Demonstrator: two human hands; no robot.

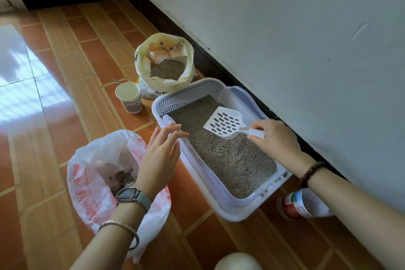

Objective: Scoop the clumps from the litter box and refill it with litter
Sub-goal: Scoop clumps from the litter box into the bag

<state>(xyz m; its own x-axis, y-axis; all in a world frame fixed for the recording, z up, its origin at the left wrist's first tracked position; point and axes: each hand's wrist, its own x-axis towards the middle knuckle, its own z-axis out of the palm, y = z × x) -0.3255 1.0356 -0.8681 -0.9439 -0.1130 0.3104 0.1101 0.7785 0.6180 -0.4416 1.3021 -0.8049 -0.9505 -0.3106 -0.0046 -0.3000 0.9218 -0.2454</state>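
Box (221, 204) on tile floor (92, 55) nr wall (285, 28).

A home — tiled floor (65, 55), litter box (221, 201) along the wall (285, 28).

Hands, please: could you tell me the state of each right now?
Left hand: open, fingers straight, holding nothing.
Right hand: grips the scoop by its handle.

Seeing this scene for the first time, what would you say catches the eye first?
The white slotted scoop, pinched by its handle in the right hand, sits over the grey litter in the lavender litter box along the wall. The left hand, fingers straight, reaches to the box's left rim, next to a white plastic bag holding dark clumps. An open litter bag stands beyond.
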